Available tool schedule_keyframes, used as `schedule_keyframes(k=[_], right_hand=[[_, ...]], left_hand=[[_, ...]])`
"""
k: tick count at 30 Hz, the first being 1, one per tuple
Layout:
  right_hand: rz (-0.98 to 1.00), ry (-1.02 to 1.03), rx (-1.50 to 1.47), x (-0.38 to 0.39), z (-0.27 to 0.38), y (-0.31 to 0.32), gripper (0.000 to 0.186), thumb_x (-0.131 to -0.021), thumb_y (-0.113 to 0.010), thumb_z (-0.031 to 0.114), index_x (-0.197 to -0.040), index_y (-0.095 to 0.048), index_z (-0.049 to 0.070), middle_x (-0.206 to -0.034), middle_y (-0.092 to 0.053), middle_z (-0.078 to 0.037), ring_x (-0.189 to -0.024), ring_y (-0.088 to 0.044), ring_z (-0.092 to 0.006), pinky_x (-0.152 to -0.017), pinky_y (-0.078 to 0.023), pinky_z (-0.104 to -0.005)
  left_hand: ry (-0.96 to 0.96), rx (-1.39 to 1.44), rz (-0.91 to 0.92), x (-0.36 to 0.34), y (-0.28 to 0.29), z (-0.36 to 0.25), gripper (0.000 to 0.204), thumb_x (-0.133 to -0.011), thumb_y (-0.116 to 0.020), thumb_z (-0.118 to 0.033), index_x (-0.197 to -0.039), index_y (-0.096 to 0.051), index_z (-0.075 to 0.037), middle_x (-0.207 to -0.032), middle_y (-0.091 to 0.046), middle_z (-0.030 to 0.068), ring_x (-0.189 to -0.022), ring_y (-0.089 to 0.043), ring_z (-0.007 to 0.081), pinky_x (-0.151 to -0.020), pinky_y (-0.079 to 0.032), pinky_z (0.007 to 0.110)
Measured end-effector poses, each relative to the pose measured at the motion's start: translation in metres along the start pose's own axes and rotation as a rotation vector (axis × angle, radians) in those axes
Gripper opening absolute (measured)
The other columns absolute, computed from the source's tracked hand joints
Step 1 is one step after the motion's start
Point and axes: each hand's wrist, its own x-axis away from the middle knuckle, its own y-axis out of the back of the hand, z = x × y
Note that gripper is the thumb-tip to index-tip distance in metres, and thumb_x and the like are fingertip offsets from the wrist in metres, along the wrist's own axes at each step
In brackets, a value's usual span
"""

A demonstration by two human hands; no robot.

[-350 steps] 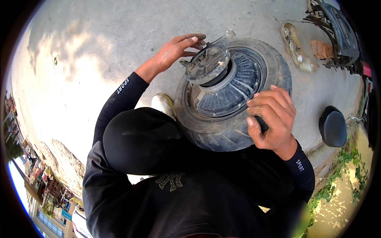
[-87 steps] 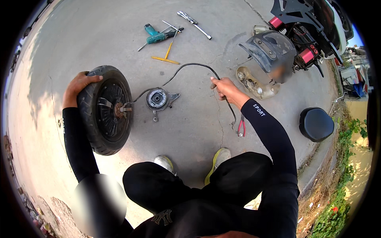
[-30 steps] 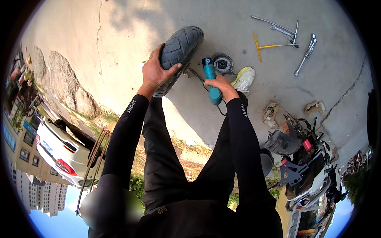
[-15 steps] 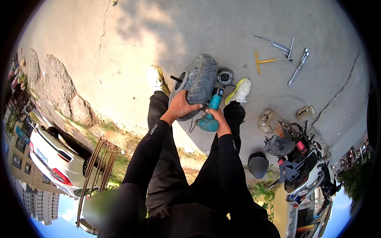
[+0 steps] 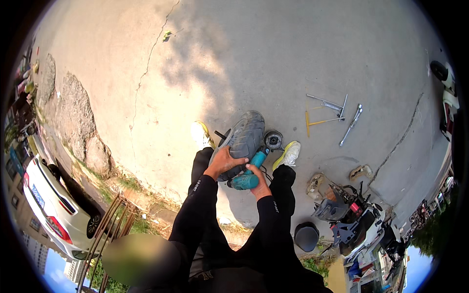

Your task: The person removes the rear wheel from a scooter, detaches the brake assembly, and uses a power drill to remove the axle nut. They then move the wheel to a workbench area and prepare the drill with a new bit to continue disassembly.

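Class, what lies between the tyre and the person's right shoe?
In the head view, a round metal part and one end of the teal power tool.

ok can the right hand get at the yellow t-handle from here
Probably not as things stand: the right hand is holding the drill, and the yellow T-handle lies on the ground beyond the right shoe.

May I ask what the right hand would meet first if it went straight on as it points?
Beyond the teal power tool it holds, the right hand would probably meet the left hand, which is on the tyre; depth is unclear.
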Motion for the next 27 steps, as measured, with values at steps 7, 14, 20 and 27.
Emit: schedule_keyframes(k=[7,14,20,27], right_hand=[[0.205,0.119,0.611,0.153,-0.033,-0.105,0.078,-0.077,-0.074,0.01,-0.147,-0.04,0.005,-0.139,-0.055,-0.011,-0.127,-0.056,-0.0284,-0.095,-0.054,-0.0466],[0.446,0.373,1.46,0.303,-0.076,-0.34,0.066,-0.074,-0.078,0.011,-0.133,-0.051,0.0,-0.119,-0.064,-0.012,-0.106,-0.064,-0.0232,-0.088,-0.052,-0.0375],[0.777,0.248,1.682,0.315,-0.127,-0.525,0.036,-0.077,-0.077,0.015,-0.107,-0.064,0.001,-0.091,-0.067,-0.004,-0.082,-0.063,-0.0142,-0.076,-0.052,-0.0314],[1.372,-0.028,1.761,0.276,-0.202,-0.732,0.034,-0.077,-0.074,0.018,-0.102,-0.061,-0.001,-0.087,-0.064,-0.005,-0.079,-0.059,-0.0146,-0.072,-0.049,-0.0317]], left_hand=[[-0.31,0.308,-0.081,0.189,0.113,0.01,0.091,-0.066,-0.086,-0.052,-0.123,-0.055,0.011,-0.118,-0.06,0.0253,-0.111,-0.06,0.0344,-0.096,-0.047,0.039],[-0.564,0.426,-0.243,0.397,0.284,-0.008,0.089,-0.069,-0.083,-0.056,-0.124,-0.055,0.009,-0.116,-0.062,0.025,-0.112,-0.06,0.0337,-0.096,-0.046,0.039],[-0.344,0.295,-0.548,0.499,0.416,-0.006,0.085,-0.069,-0.081,-0.058,-0.12,-0.06,0.007,-0.112,-0.066,0.0237,-0.108,-0.064,0.034,-0.091,-0.049,0.04],[-0.185,0.696,-0.696,0.607,0.555,-0.01,0.065,-0.079,-0.079,-0.041,-0.122,-0.061,0.005,-0.111,-0.07,0.0155,-0.103,-0.067,0.0231,-0.089,-0.052,0.038]])
